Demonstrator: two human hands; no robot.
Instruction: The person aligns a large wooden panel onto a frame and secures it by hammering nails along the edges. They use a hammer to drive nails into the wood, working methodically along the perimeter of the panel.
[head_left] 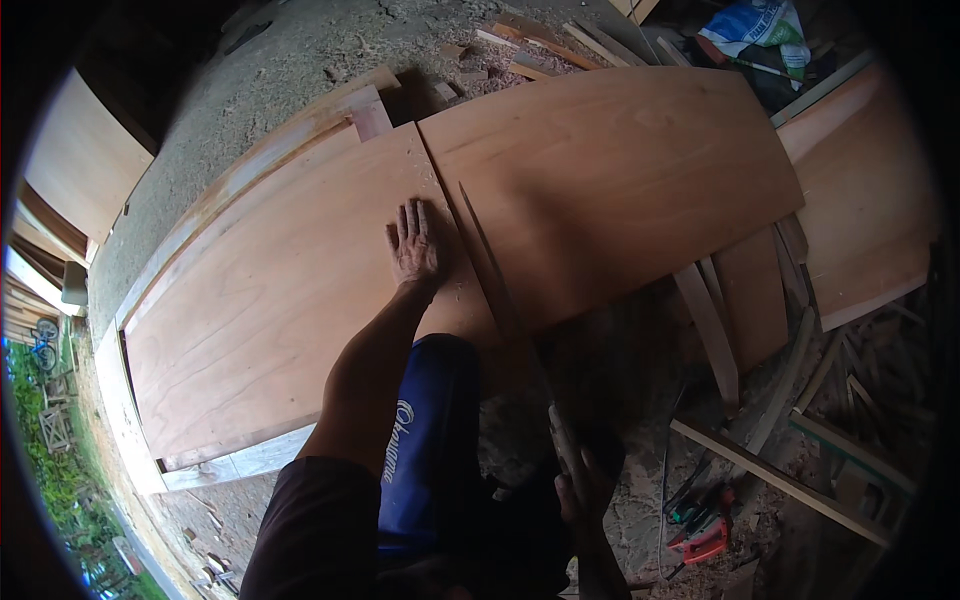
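My left hand (413, 243) lies flat, fingers spread, on a reddish-brown plywood sheet (270, 280). Just right of it a dark straight gap separates this sheet from a second plywood piece (640, 150). Low in the picture, my right hand (578, 492) is closed round the handle of a handsaw (495, 265). The long, narrow blade is seen nearly edge-on, pointing away from me beside the gap. I cannot tell whether its teeth touch the wood. Shadow partly covers my right fingers.
A pale wooden frame (240, 460) borders the left sheet. At the right, another plywood panel (860, 190) leans among offcuts and a loose batten (780, 480). A red-handled tool (705, 540) lies on the dusty floor. A blue-and-white bag (755, 30) is at the back right.
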